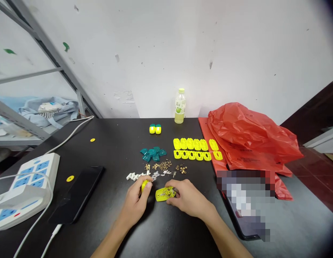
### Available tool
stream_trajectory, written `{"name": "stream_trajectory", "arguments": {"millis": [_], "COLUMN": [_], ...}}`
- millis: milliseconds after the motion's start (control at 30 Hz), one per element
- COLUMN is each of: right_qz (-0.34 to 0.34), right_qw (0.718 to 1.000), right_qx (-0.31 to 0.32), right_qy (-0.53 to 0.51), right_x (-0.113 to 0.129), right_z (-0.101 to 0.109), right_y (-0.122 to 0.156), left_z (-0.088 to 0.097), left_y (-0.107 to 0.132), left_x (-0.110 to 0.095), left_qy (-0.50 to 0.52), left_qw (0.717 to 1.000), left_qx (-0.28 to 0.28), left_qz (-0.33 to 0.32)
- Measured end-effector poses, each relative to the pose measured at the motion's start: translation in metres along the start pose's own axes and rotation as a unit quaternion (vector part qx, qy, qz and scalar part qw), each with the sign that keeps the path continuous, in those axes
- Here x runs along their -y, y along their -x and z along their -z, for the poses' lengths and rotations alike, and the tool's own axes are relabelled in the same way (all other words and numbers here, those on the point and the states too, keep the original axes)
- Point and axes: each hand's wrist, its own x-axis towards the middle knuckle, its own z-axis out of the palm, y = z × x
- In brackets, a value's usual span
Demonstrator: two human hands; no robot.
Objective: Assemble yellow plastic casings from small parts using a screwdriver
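Observation:
My left hand (136,199) is closed around a small yellow plastic piece (144,185), mostly covered by the fingers. To its right, my right hand (188,196) grips the right end of a yellow plastic shell (162,194), which holds small metal and clear parts. Something dark at those fingertips is too small to make out. Just beyond the hands lie white plastic pieces (133,176), small clear parts (155,175), brass pins (164,165) and brass rings (182,169). Teal covers (151,154) are piled behind them.
Yellow shells (190,144) and yellow frames (192,155) stand in rows, partly on red plastic bags (249,136). Two teal-and-yellow assembled pieces (155,129) and a bottle (179,107) are farther back. A phone (77,195) and power strip (29,190) lie left, another phone (247,218) right.

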Motion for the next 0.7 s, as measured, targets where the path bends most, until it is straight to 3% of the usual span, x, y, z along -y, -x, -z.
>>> {"name": "stream_trajectory", "arguments": {"millis": [267,500,600,700], "right_qz": [-0.013,-0.029,-0.028,-0.027], "right_qw": [1.0,0.998,0.998,0.998], "right_qx": [-0.026,-0.028,-0.02,-0.014], "right_qy": [0.008,0.041,0.048,0.051], "right_x": [-0.003,-0.009,-0.01,-0.011], "right_z": [0.015,0.02,0.02,0.019], "right_y": [0.001,0.003,0.004,0.004], "left_z": [-0.002,-0.011,-0.008,-0.006], "left_y": [0.005,0.003,-0.003,-0.024], "left_x": [-0.012,-0.019,-0.018,-0.021], "left_qy": [-0.13,-0.256,-0.27,-0.243], "left_qw": [0.989,0.949,0.944,0.956], "left_qx": [0.065,0.181,0.186,0.158], "left_qz": [-0.035,-0.019,-0.026,-0.041]}}
